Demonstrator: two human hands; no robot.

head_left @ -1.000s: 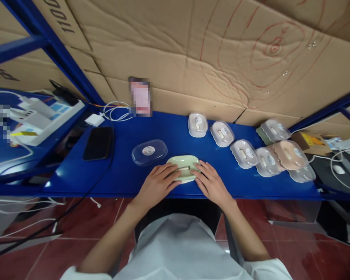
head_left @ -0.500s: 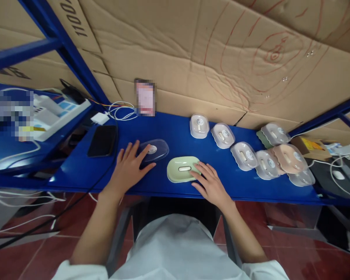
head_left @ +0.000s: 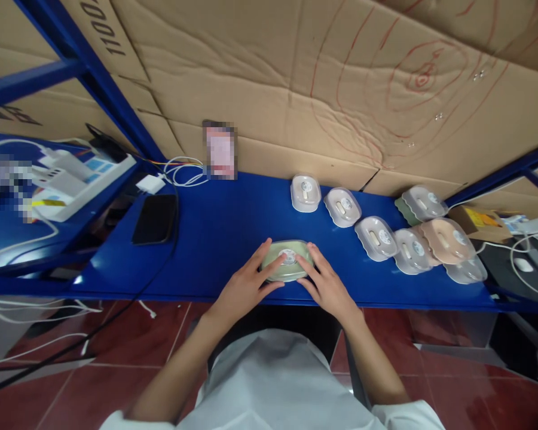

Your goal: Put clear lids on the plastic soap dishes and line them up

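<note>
A pale green oval soap box [head_left: 287,267] sits near the front edge of the blue shelf [head_left: 224,239], with a clear lid bearing a round sticker now on top of it. My left hand [head_left: 246,285] rests against its left side, fingers spread over the lid. My right hand [head_left: 325,283] presses on its right side, fingers stretched out. Both hands touch the box and lid.
Several lidded soap boxes [head_left: 374,236] lie in a row to the right, one pink [head_left: 446,239]. A black phone [head_left: 155,218], white cables [head_left: 179,170] and a power strip [head_left: 72,173] are at the left. Cardboard [head_left: 341,77] backs the shelf.
My left hand took the clear lid from the left of the shelf and brought it onto the green box. My right hand stayed at the box's right side.
</note>
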